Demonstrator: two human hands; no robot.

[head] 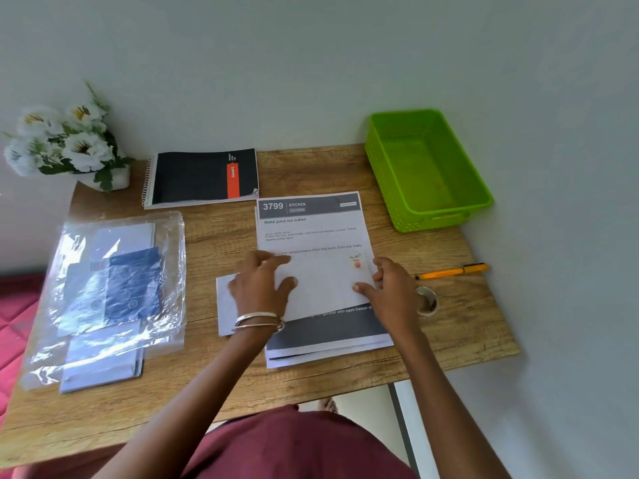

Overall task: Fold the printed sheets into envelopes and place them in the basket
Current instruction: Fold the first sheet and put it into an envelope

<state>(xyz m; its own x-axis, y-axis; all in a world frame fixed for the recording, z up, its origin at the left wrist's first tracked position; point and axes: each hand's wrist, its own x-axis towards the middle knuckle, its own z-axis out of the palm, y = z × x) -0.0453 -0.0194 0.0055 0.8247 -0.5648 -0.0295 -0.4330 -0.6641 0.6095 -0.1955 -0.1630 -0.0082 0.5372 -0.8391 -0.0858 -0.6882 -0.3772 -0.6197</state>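
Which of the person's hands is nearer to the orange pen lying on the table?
The right hand. It rests on the printed sheet's right edge, just left of the orange pen. The left hand lies across the sheet, farther away.

This looks like a small desk corner in a home, set up for paperwork. A narrow wood-grain tabletop point(466, 316) stands against a plain pale wall point(311, 63). On it lie a black spiral-bound notebook with an orange stripe point(204, 178), a clear plastic sleeve of white envelopes point(110, 292), an orange pen point(453, 271) and a roll of clear tape point(427, 301). A white pot of white artificial flowers point(65, 143) sits in the far left corner, and a pink quilted fabric point(15, 326) shows beside the table, which suggests a bedroom or living room.
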